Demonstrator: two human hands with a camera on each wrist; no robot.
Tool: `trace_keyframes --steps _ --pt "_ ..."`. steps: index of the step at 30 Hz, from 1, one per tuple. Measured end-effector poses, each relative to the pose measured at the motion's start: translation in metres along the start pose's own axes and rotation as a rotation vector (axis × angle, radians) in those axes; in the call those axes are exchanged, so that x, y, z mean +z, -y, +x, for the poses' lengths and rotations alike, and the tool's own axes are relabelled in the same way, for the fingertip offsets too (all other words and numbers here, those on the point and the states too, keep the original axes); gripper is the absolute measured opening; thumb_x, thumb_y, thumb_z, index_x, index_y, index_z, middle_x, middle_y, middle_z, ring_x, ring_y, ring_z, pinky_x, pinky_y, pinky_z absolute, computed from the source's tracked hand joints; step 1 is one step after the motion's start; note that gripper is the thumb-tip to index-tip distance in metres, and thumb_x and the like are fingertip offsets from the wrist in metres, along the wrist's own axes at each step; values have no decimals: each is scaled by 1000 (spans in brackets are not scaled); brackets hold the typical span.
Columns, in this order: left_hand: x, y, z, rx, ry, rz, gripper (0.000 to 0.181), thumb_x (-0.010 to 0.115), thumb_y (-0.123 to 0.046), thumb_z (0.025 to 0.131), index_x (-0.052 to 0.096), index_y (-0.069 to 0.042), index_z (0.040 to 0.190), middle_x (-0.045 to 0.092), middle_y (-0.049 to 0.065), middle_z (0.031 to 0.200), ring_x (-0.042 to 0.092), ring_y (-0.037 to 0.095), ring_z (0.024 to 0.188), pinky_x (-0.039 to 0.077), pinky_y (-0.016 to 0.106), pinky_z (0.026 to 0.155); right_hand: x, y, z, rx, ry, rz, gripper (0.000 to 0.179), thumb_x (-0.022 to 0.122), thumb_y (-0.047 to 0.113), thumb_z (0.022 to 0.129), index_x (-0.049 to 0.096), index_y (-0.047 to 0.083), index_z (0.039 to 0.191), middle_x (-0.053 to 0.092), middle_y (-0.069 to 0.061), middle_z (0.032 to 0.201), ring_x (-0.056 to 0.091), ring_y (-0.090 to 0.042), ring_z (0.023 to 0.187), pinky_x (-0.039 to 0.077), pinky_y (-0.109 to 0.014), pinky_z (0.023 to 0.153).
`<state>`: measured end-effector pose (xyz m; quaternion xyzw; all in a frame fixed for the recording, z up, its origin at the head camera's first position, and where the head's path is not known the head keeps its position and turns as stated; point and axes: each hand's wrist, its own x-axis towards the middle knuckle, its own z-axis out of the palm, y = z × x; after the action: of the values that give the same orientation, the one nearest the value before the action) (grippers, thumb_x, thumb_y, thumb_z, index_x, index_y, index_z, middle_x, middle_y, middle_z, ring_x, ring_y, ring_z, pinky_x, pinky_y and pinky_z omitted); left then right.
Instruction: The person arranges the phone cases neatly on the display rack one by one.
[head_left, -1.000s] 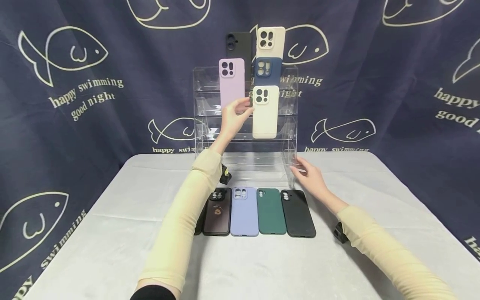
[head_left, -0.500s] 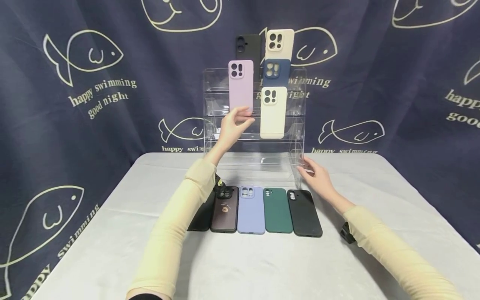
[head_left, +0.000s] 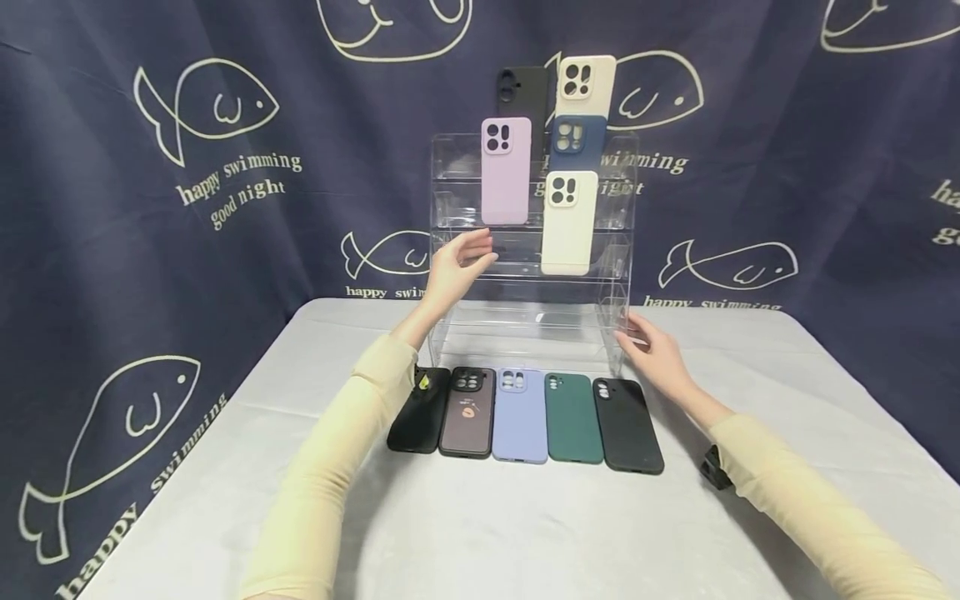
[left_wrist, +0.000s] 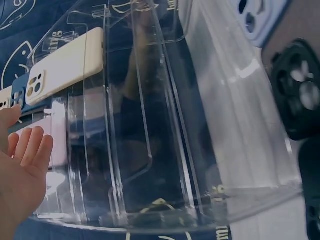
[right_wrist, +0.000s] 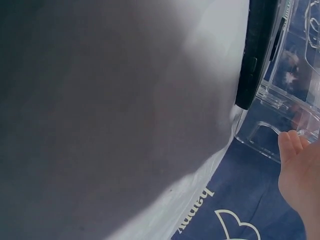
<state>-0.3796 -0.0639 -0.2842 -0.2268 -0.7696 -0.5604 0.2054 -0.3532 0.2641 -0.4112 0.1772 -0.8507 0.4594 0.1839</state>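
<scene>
My left hand (head_left: 457, 265) hovers before the clear tiered display rack (head_left: 517, 317), its fingers loosely bent and nothing in them. Just above its fingertips, a lilac phone case (head_left: 506, 179) stands on a shelf. To the right is a cream phone case (head_left: 568, 225), also visible in the left wrist view. Behind these stand a dark blue case (head_left: 579, 142), a white case (head_left: 596, 98) and a black case (head_left: 525, 92). My right hand (head_left: 660, 354) rests against the rack's lower right side; in the right wrist view its fairly straight fingers (right_wrist: 289, 145) are at the transparent side panel.
In front of the rack a row of cases lies flat: black (head_left: 420, 417), dark brown with a small print (head_left: 467, 421), periwinkle (head_left: 520, 425), green (head_left: 574, 425) and black at the right (head_left: 628, 429). A navy fish-print curtain (head_left: 247, 217) hangs behind the white-covered table (head_left: 495, 533).
My left hand has moved down and left away from the lilac case, which stays on its shelf. The head view has turned left. My right hand stays at the rack's side.
</scene>
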Motion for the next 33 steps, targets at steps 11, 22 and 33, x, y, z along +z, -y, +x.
trace_keyframes --steps 11,22,33 --pt "-26 18 -21 -23 20 43 44 70 -14 84 57 -4 125 64 17 119 62 25 109 53 34 94 0 -4 0 -4 -14 -21 51 59 21 93 44 -5 134 55 -27 126 58 -38 109 47 -5 84" --pt "-54 35 -50 -59 -3 96 42 70 -11 83 58 1 122 63 21 116 63 31 105 54 38 92 -1 -3 0 -32 -15 -19 48 57 17 94 45 -7 133 56 -28 124 58 -40 106 42 3 80" --pt "-79 57 -77 -92 -27 161 35 69 -8 84 60 1 117 66 21 109 64 33 99 57 35 87 0 -2 0 -35 -20 -22 49 58 16 93 45 -9 132 56 -30 123 58 -42 105 43 3 79"
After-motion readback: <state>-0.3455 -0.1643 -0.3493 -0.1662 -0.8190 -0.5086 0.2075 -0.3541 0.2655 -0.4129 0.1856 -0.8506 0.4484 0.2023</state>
